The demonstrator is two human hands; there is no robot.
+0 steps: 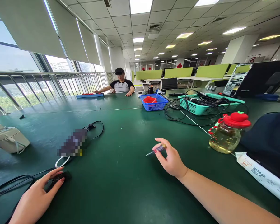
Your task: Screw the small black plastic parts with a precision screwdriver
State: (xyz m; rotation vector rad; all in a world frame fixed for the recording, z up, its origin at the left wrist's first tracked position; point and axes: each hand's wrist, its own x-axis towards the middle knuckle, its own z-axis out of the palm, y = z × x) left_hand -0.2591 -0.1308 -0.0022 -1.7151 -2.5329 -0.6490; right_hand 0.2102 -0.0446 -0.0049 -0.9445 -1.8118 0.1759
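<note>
Green, smooth-looking worktop [121, 193]: a slim pen-like tool [160, 148] with a clear handle and thin metal tip, right of middle, could slip and roll if its light hold slackened; thin black cables [25, 176] at near left might snag a sleeve or finger. Right hand [174, 161] pinches the tool between thumb and fingers. Left hand [37, 196], near left, half curled, grips a small black device [58, 177] between thumb and fingers.

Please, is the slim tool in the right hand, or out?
In: the right hand pinches the slim tool; its thin tip sticks out.
</note>
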